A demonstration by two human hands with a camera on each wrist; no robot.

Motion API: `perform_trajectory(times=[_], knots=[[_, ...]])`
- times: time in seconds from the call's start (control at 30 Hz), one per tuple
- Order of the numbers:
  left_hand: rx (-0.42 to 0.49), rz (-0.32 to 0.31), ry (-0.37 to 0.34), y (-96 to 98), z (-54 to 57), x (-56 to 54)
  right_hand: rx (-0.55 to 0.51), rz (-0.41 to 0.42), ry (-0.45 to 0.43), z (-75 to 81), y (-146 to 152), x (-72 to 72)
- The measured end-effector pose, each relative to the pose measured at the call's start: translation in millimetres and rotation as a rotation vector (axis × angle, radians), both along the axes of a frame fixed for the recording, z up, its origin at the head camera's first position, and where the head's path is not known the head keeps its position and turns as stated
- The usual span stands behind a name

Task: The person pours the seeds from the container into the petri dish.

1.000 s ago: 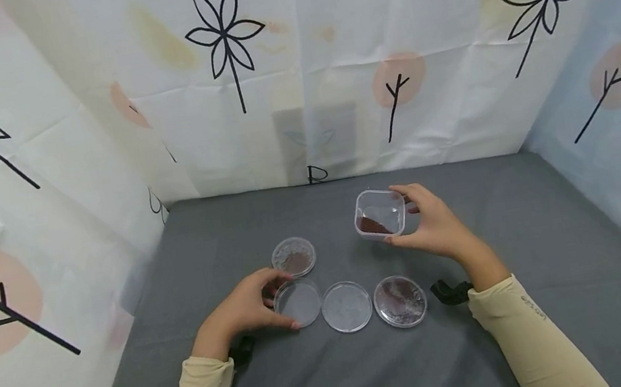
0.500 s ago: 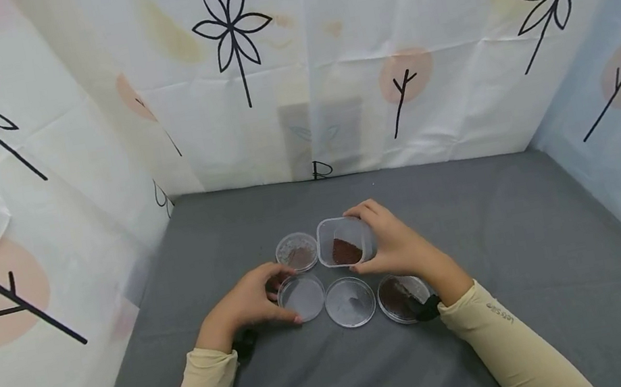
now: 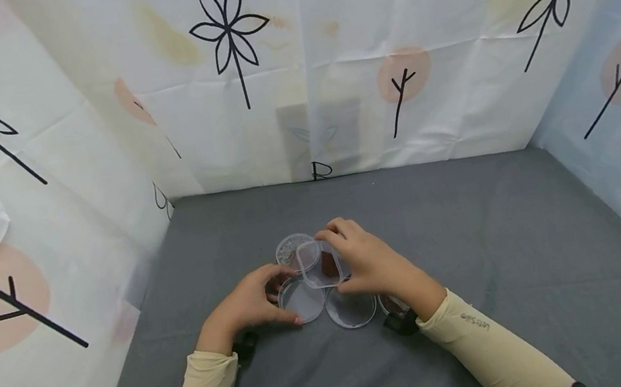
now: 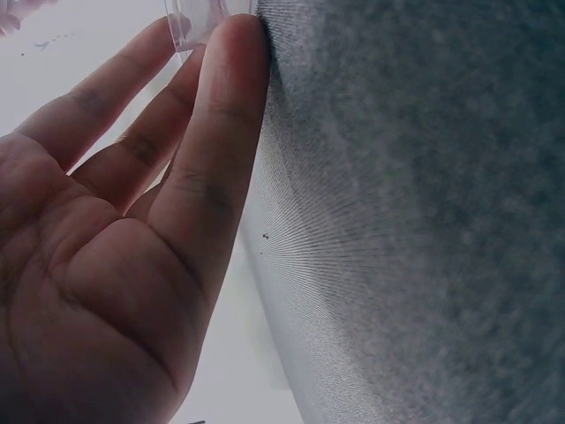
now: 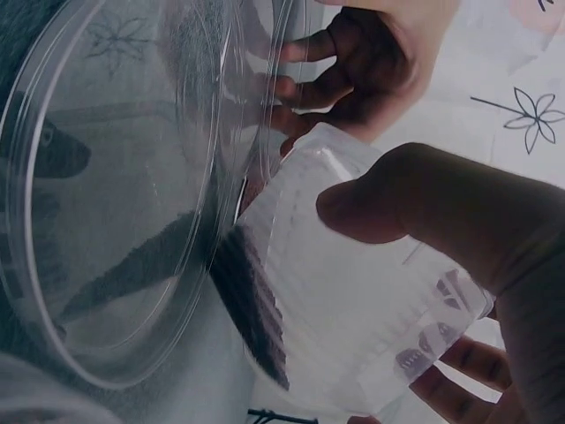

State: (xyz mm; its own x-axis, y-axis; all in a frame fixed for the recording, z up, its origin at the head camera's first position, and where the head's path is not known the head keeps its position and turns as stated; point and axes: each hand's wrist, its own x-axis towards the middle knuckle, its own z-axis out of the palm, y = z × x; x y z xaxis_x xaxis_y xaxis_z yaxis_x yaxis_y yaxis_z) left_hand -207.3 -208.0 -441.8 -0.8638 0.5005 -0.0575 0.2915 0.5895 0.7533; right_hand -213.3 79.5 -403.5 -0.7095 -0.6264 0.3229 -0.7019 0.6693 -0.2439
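Observation:
My right hand (image 3: 374, 265) grips a small clear plastic tub (image 3: 312, 277) between thumb and fingers. The tub is tilted, and dark brown powder (image 5: 252, 309) lies gathered along one side of it. It hangs over the inner edge of a round clear petri dish (image 3: 302, 306) at the left of the front row. Around that dish's left rim, my left hand (image 3: 245, 303) curls its thumb and fingers; the left wrist view shows the fingertips at clear plastic. Whether powder is falling cannot be made out.
A petri dish (image 3: 288, 246) with some brown powder stands behind. Another clear dish (image 3: 352, 313) sits beside the held one. Partly under my right wrist is a dish (image 3: 391, 304) with brown contents. Grey cloth (image 3: 510, 242) covers the table; printed curtains (image 3: 443, 103) enclose it.
My right hand has carried the tub leftward and nearer, from behind the row of dishes to above the left front dish. The left hand has kept its hold.

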Motion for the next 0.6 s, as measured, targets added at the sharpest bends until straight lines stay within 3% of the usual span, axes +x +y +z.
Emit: perform_trajectory(times=[0.3,0.6], knots=[[0.012,0.001,-0.017,1.3,1.3,1.3,0.073,0.054,0.173,0.2,-8,1.8],[0.026,0.001,-0.027,0.9,2.2,1.1,0.079,0.100,0.229,1.5,-15,5.8]])
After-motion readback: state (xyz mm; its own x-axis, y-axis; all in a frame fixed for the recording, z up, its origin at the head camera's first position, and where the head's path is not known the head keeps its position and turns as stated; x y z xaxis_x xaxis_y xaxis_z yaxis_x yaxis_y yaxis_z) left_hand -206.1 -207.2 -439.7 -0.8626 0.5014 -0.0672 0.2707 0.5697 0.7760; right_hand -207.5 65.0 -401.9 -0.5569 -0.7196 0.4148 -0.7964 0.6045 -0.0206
